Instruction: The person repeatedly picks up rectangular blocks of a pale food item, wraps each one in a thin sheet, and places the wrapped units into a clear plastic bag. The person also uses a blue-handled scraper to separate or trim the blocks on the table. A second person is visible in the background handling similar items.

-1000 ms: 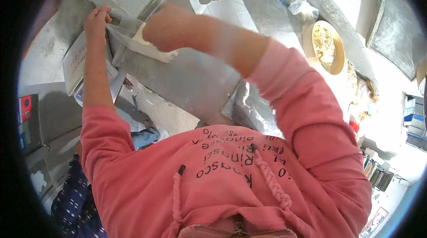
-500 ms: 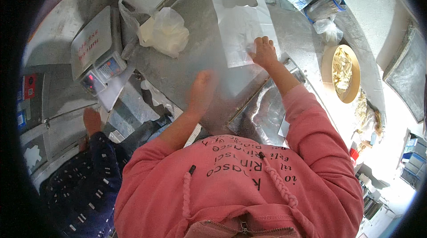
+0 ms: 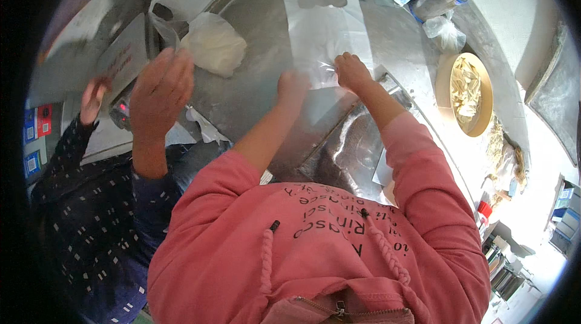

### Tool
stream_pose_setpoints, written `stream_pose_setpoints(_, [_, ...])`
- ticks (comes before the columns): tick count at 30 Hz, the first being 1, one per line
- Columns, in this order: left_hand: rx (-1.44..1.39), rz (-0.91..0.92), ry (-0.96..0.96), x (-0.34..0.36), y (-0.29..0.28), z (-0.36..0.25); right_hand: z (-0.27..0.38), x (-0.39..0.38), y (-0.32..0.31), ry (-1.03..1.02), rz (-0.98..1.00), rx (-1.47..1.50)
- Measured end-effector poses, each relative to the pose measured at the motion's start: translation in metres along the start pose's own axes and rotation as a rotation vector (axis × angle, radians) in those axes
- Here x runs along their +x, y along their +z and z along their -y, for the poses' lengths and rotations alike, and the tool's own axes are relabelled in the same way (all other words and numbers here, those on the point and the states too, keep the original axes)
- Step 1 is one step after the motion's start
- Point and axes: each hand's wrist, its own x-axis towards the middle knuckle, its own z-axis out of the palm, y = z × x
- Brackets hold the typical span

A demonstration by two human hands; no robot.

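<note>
A flat white plastic carrier bag (image 3: 327, 27) lies on the grey counter, its two handles pointing away from me. At the bag's near right corner, my right hand (image 3: 352, 71) has its fingers curled together on the plastic, which creases and glints beside them. My left hand (image 3: 293, 86) is at the near left corner of the same bag, smeared by motion. Whether it touches the bag cannot be made out. Under my right forearm is a shiny metal sheet or tray (image 3: 345, 151) at the counter's near edge.
A co-worker's raised hand (image 3: 160, 91) is left of my left arm, beside a scale (image 3: 124, 51). A filled white bag (image 3: 215, 45) sits at far left. At right stand a round wooden box (image 3: 445, 88) of pale dried pieces, a knotted clear bag (image 3: 445, 33) and a blue-rimmed container (image 3: 436, 4).
My left hand has moved right, to the bag's near edge. My right fingers have shifted slightly left and curled more. The co-worker's hands have risen, one coming in front of the scale.
</note>
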Motion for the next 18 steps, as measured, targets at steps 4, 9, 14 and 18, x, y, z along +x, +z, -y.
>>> stream_pose_setpoints(4, [0.221,-0.24,0.158,0.007,0.006,-0.003,-0.014,0.007,0.003,0.058,-0.112,0.251])
stream_pose_setpoints(9, [0.011,-0.413,0.199,0.017,0.003,-0.004,-0.015,-0.003,-0.034,0.153,-0.069,0.702])
stream_pose_setpoints(14, [0.526,-0.341,0.774,0.008,0.004,-0.028,0.0,-0.036,-0.126,0.09,0.088,1.136])
stream_pose_setpoints(18, [0.894,-0.284,1.39,-0.013,0.024,-0.075,0.011,-0.096,-0.186,-0.105,0.284,1.072])
